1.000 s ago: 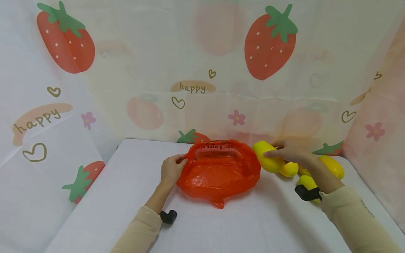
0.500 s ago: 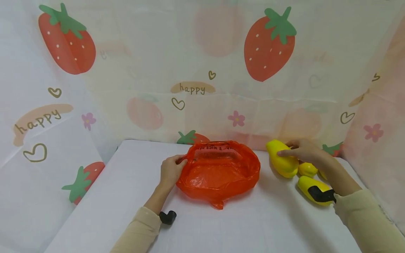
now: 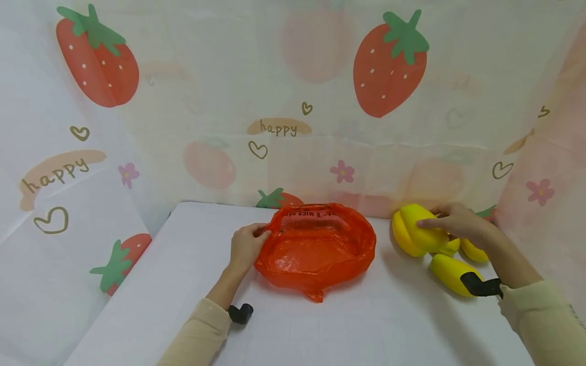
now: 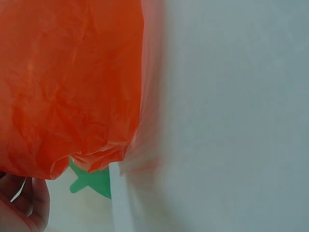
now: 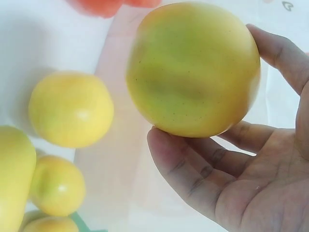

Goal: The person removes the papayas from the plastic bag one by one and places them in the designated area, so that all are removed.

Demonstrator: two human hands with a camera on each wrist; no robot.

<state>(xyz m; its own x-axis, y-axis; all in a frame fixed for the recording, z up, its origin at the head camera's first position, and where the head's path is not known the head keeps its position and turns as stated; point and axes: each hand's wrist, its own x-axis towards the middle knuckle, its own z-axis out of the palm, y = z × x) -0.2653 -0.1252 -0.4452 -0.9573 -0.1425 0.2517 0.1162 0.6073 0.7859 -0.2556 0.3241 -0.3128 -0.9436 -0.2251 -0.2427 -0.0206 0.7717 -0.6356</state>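
In the head view my left hand point(image 3: 247, 247) pinches the left rim of a red plastic bag point(image 3: 316, 279), whose mouth faces up. Printed lettering shows on the bag's far inner wall. In the left wrist view only curled fingertips point(image 4: 36, 200) show below the red film. To the bag's right, my right hand point(image 3: 464, 223) holds a large, smooth yellow fruit point(image 5: 193, 72), thumb on one side and fingers on the other. Its exact kind is unclear. Another yellow fruit point(image 3: 405, 239) appears close behind it, partly hidden. Nearer me lies an elongated yellow fruit point(image 3: 450, 272), partly covered by the wrist camera.
Smaller yellow fruits point(image 3: 473, 250) sit behind and under the right hand. The right wrist view shows several more, including a round one point(image 5: 71, 108). A white table point(image 3: 293, 335) carries everything, with a strawberry-print cloth point(image 3: 316, 168) hanging upright along its back and sides.
My right hand has moved right, away from the bag's edge, with a yellow fruit in its grip, toward the other fruits. My left hand stays on the bag's rim, nearly still.
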